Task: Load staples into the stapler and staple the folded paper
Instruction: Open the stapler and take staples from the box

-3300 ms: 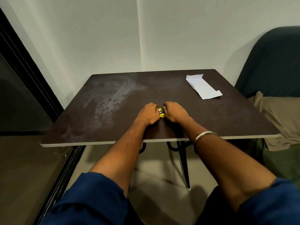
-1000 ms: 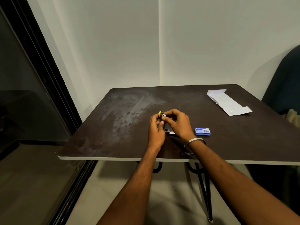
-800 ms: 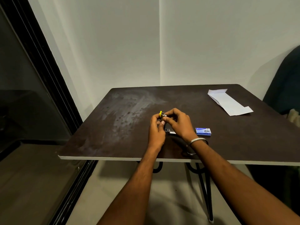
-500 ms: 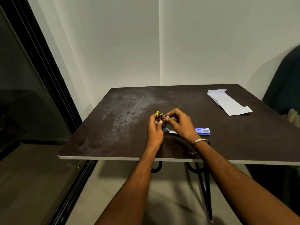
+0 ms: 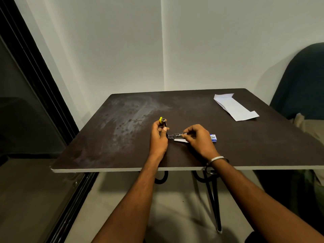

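Note:
A small yellow-and-black stapler (image 5: 162, 120) is swung wide apart at the middle of the dark table (image 5: 122, 141). My left hand (image 5: 158, 137) grips its yellow top arm, which stands upright. My right hand (image 5: 199, 139) pinches the metal staple channel (image 5: 176, 135), which lies nearly flat and points right. Just right of my right hand, a small blue staple box (image 5: 213, 138) rests on the table. The folded white paper (image 5: 234, 106) lies at the far right of the table, away from both hands.
The table's near edge (image 5: 175, 170) runs just under my wrists. A white wall corner stands behind the table. A dark glass door with a black frame (image 5: 35, 81) is at the left. A dark green seat (image 5: 301, 81) sits at the right.
The stapler has been swung apart: my right hand has drawn the metal channel down to the right, while my left hand has kept the yellow arm upright. The blue box is now partly behind my right hand.

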